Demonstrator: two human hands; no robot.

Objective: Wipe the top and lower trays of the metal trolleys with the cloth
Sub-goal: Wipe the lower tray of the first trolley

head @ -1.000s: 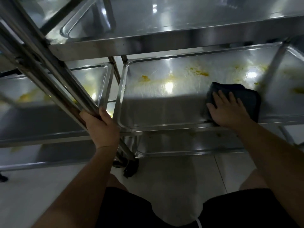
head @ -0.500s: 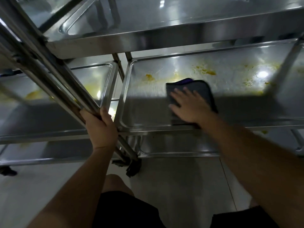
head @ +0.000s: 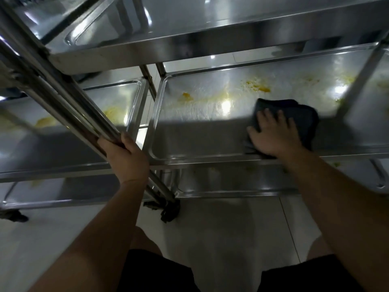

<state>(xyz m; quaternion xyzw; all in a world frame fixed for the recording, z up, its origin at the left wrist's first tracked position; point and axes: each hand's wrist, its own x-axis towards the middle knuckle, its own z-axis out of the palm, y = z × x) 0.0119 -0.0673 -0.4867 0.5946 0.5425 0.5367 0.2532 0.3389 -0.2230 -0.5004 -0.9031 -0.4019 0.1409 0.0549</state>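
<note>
The right hand lies flat with fingers spread straight, pressing a dark folded cloth onto the middle tray of a shiny stainless-steel trolley. The cloth sits towards the tray's near edge, right of centre, partly in shadow. At 10 o'clock from the cloth, yellow food smears dot the tray, and more yellow smears lie at 11 o'clock, close to the cloth's far edge. The left hand, at 9 o'clock from the right hand, curls its fingers round slanted steel frame bars at the trolley's corner. The steel top tray overhangs at 12 o'clock. A second steel trolley's middle tray, also stained yellow, stands at 9 o'clock, just beside the first. A lower steel tray shows beneath. Black castor wheels rest on the pale tiled floor. Dark shorts appear at 6 o'clock.
</note>
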